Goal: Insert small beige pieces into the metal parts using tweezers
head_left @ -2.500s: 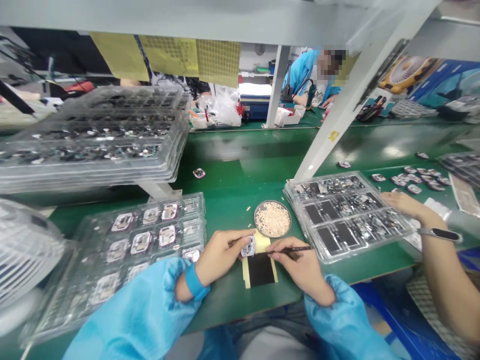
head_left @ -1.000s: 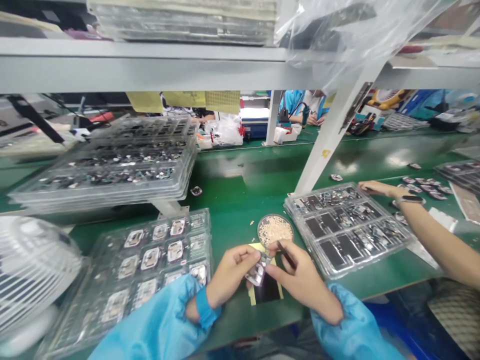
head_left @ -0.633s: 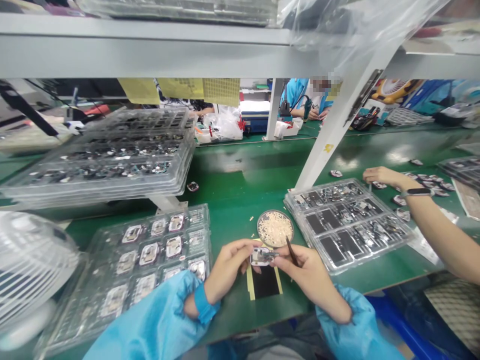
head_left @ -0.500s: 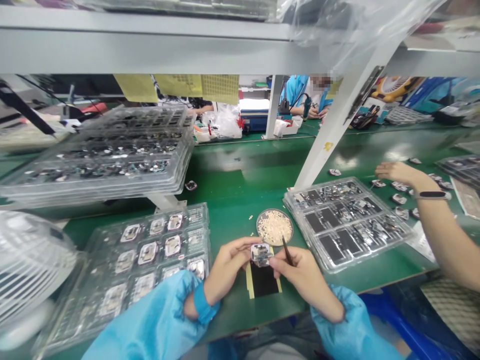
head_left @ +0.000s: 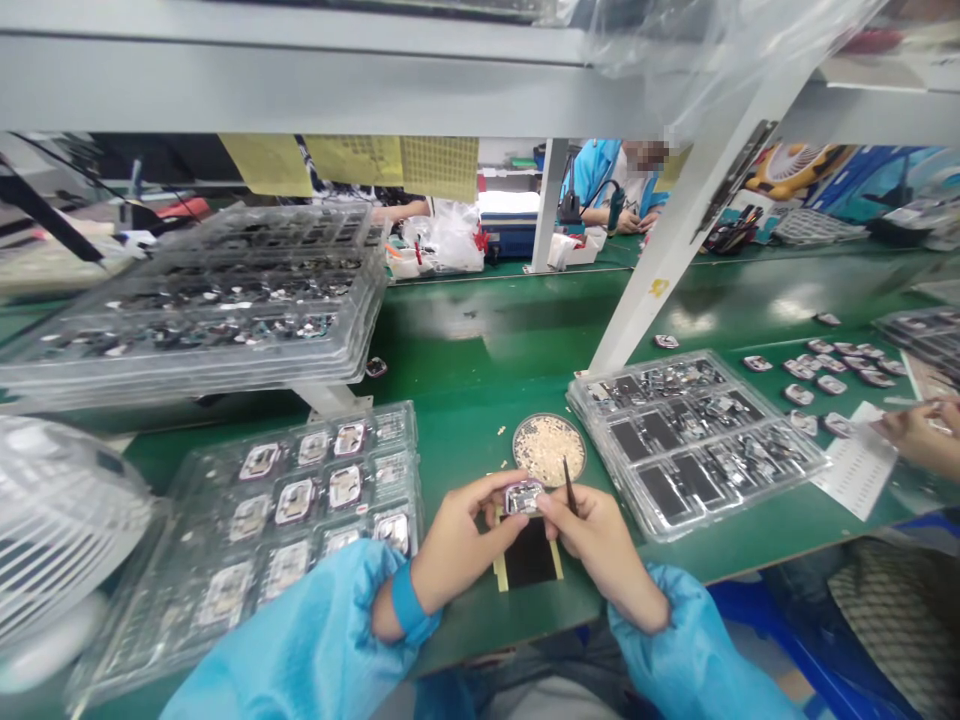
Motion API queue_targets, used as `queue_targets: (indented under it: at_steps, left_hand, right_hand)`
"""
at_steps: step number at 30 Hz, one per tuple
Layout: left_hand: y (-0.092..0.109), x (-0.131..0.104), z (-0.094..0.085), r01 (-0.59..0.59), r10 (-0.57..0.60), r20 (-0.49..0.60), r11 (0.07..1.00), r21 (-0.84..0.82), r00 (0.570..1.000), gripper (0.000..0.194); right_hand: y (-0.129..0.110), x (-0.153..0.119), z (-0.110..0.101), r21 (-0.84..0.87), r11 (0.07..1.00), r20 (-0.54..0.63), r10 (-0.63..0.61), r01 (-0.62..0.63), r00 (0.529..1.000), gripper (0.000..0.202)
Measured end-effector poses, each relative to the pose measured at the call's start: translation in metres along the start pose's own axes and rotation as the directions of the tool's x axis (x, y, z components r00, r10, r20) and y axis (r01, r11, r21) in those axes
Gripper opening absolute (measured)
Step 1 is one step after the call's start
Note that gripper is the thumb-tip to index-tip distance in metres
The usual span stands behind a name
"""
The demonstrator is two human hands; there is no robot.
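My left hand [head_left: 466, 535] pinches a small rounded-square electronic module [head_left: 523, 496] with a pale rim, thumb at its lower edge and fingers behind. In my right hand [head_left: 592, 540] is a pair of dark tweezers [head_left: 569, 488], tips pointing up and away. The right thumb and fingertip also touch the module's right side. Under the hands lies a black pad [head_left: 531, 556] edged with yellow tape. Just behind them sits a round dish [head_left: 550, 450] full of tiny beige pieces, a few more lying loose to its left.
At left, a clear tray [head_left: 315, 497] holds similar modules, beside a white fan [head_left: 67, 540] and stacked trays [head_left: 225, 330]. A parts tray [head_left: 697, 440] stands at right under a slanted post [head_left: 675, 230]. Farther right are several modules, a paper sheet [head_left: 859, 470] and a co-worker's hand [head_left: 919, 435].
The module has been tilted in my fingers and raised slightly. My left thumb has shifted to its lower edge. The co-worker's arm has drawn back from the loose modules to the right edge.
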State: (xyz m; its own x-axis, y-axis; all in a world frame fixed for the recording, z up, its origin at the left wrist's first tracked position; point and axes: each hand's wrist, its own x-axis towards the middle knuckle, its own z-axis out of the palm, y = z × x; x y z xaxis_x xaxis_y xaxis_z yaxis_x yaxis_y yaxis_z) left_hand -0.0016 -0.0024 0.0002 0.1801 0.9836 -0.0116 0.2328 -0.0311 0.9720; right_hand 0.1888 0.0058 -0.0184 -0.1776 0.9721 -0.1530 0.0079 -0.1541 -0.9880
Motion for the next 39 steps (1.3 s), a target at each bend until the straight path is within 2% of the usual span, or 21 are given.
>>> queue_targets:
  at_steps: [5,12,24,30,32,34,37,39]
  left_hand:
    - [0.002,0.0,-0.001,-0.038,0.042,-0.036,0.993,0.116,0.998,0.042]
    - [-0.005,0.0,0.0,-0.001,0.003,-0.042,0.998,0.055,0.999,0.046]
    - [0.002,0.0,-0.003,-0.121,0.131,-0.052,0.979,0.165,0.99,0.036]
    - [0.002,-0.001,-0.003,-0.079,0.096,-0.081,0.978,0.192,0.992,0.038]
    - [0.0,0.0,-0.003,-0.027,0.035,-0.075,0.994,0.107,0.997,0.039]
    - [-0.002,0.002,-0.002,0.048,-0.052,-0.041,0.996,-0.077,0.998,0.042]
    - [-0.003,0.004,0.0,0.136,-0.13,0.041,0.92,-0.367,0.991,0.046]
    - [-0.002,0.005,0.001,0.152,-0.137,0.066,0.877,-0.456,0.988,0.046]
  right_hand:
    - [-0.002,0.001,0.003,0.038,0.999,0.008,0.014,-0.014,1.0,0.046]
    - [-0.003,0.001,0.005,0.006,1.0,-0.021,-0.023,0.023,1.0,0.044]
    - [0.0,0.001,0.007,0.034,0.999,-0.009,0.005,-0.004,1.0,0.047]
    - [-0.003,0.002,0.007,-0.007,1.0,-0.011,-0.006,0.006,1.0,0.046]
    - [-0.004,0.003,0.007,-0.053,0.998,-0.034,-0.031,0.029,0.999,0.044]
    - [-0.004,0.002,0.008,-0.099,0.992,-0.09,-0.083,0.074,0.992,0.039]
    - [-0.004,0.002,0.011,-0.085,0.987,-0.127,-0.148,0.138,0.981,0.029]
    - [-0.005,0.003,0.012,-0.035,0.989,-0.086,-0.145,0.143,0.986,0.031]
